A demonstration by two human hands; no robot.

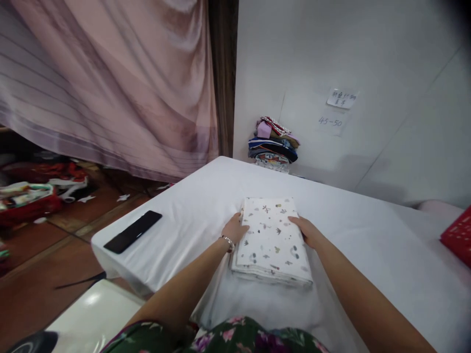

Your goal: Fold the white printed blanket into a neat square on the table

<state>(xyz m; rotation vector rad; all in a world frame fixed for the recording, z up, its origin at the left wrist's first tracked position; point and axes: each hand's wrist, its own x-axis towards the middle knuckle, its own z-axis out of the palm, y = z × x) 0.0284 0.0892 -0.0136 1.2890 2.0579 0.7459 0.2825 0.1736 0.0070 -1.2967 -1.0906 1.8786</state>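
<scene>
A folded white cloth [274, 240], printed with small leaves, rainbows and other motifs, lies in a flat rectangular stack of layers on the white-covered table [206, 196]. My left hand [235, 229] holds its left edge, thumb on top and the other fingers mostly hidden along the side. On the opposite edge, my right hand [303, 229] grips the cloth in the same way, its thumb over the printed face. Both hands sit about midway along the sides. A bracelet [228, 242] circles my left wrist.
Left on the table lies a flat black rectangular object [133, 231]. Folded fabrics [274, 147] are piled against the wall at the far edge. A red item [458, 238] sits at the right. Pink curtain [147, 73] hangs at left; a white seat-like surface [97, 314] is below.
</scene>
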